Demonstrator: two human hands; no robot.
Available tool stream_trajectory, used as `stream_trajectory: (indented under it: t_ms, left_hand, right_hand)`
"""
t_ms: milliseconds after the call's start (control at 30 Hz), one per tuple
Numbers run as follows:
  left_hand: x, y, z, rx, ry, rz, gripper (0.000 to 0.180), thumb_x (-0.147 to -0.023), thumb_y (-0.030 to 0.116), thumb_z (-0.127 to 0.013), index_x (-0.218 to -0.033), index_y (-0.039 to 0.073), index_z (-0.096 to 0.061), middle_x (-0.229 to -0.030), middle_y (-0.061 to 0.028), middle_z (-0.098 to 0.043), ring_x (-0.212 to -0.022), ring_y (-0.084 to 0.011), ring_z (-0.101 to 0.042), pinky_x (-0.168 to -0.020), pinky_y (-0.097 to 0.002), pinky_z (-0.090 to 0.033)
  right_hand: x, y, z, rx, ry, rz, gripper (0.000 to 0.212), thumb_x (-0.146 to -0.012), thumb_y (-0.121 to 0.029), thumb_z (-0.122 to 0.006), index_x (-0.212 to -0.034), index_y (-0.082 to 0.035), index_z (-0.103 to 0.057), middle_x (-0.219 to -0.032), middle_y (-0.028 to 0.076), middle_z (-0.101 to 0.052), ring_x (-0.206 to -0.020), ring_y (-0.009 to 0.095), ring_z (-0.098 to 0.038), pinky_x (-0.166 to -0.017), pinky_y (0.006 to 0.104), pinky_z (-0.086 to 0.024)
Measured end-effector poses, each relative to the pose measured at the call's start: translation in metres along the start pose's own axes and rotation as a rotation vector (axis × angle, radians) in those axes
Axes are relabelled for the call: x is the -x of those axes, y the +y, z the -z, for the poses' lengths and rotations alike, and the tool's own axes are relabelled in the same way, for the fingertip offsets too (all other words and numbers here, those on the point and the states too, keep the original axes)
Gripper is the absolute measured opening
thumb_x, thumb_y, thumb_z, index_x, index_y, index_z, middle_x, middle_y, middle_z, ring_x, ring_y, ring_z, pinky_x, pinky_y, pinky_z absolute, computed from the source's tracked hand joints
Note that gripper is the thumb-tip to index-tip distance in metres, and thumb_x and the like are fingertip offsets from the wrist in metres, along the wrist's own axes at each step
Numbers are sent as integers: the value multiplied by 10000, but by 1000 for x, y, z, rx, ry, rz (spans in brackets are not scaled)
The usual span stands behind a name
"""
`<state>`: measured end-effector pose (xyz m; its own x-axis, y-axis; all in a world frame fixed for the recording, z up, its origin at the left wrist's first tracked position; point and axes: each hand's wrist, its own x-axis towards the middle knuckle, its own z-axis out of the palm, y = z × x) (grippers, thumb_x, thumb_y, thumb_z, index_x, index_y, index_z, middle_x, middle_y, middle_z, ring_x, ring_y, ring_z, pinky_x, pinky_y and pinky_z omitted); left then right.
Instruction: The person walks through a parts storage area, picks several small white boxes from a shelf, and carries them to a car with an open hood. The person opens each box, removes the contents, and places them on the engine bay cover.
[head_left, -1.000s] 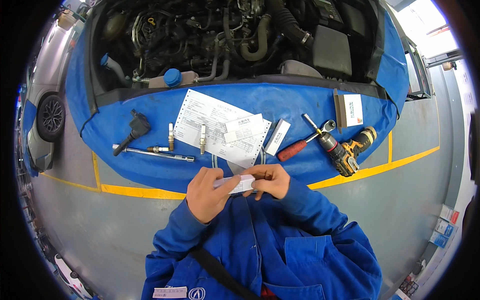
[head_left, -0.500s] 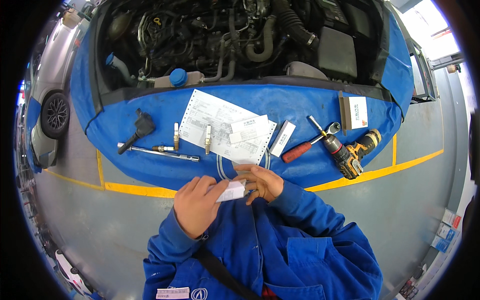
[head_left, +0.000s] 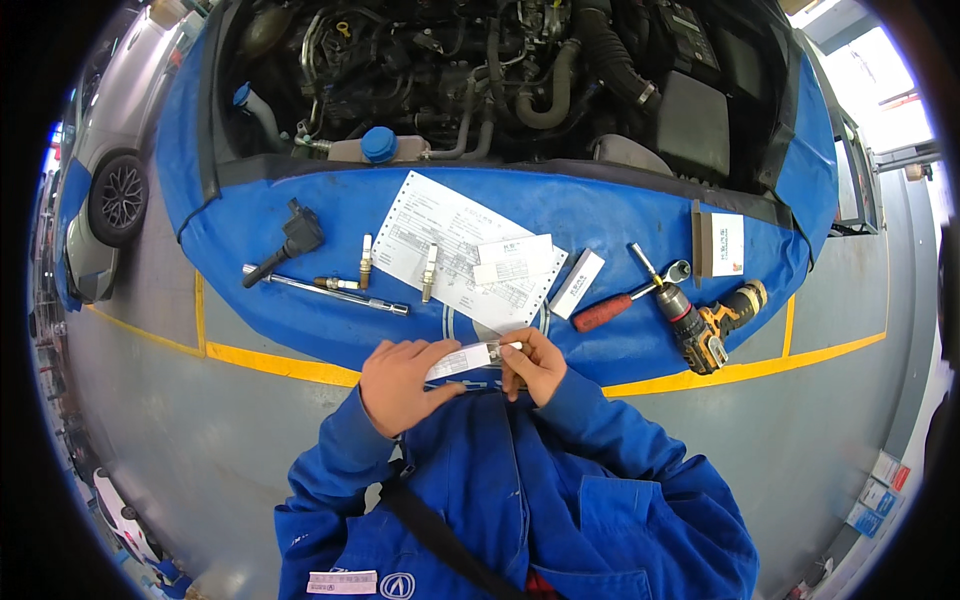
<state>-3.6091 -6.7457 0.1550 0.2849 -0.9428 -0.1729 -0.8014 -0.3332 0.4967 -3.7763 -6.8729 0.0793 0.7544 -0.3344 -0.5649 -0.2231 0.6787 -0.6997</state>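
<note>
My left hand [head_left: 403, 385] is wrapped round a slim white box [head_left: 460, 362], which lies across in front of my chest. At the box's right end my right hand [head_left: 535, 364] pinches a spark plug [head_left: 514, 346]; its pale tip shows between thumb and fingers, and the rest is hidden. Beyond my hands, on the blue fender cover [head_left: 330, 345], lie more plugs: an upright-lying one [head_left: 366, 262], one lying crosswise [head_left: 338, 283] and one on the paper's edge [head_left: 429, 272]. A printed sheet [head_left: 425, 215] carries two white boxes [head_left: 513, 252].
Left lie an ignition coil [head_left: 298, 232] and a long extension bar [head_left: 330, 291]. Rightward are another slim box [head_left: 577, 284], a red-handled ratchet [head_left: 603, 313], a cordless drill [head_left: 700, 325] and an opened carton [head_left: 720, 245]. Behind is the open engine bay [head_left: 450, 90].
My right hand has turned and closed its fingers on the plug at the box's end. My left hand's thumb has shifted lower along the box. The whole view has moved slightly.
</note>
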Motion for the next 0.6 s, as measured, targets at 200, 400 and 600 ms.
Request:
stream_trajectory:
  t_ms: [200,400,600]
  left_hand:
    - [-4,-2,-32,545,-250,86,405,-919,393,-560,-1129,48,-526,-843,-153,-640,-706,-282,-633,-633,-315,-478]
    - [7,-16,-47,1377,-147,228,237,-1001,244,-426,-1022,22,-506,-742,-28,-507,-621,-77,-447,-603,-216,-410]
    - [21,-41,-49,1611,140,347,199,-960,234,-425,-996,45,-480,-740,-77,-514,-664,-143,-503,-606,-260,-421]
  right_hand:
    - [-1,-21,-3,281,-203,171,188,-966,-155,-512,-1072,0,-523,-660,43,-546,-518,84,-493,-455,211,-387]
    - [-18,-46,-16,451,-218,234,148,-959,-133,-517,-1038,-12,-548,-633,8,-501,-527,54,-446,-478,202,-342]
    - [-77,-70,-36,1073,-22,511,192,-905,-186,-555,-1018,-30,-557,-620,100,-573,-530,220,-541,-520,305,-415]
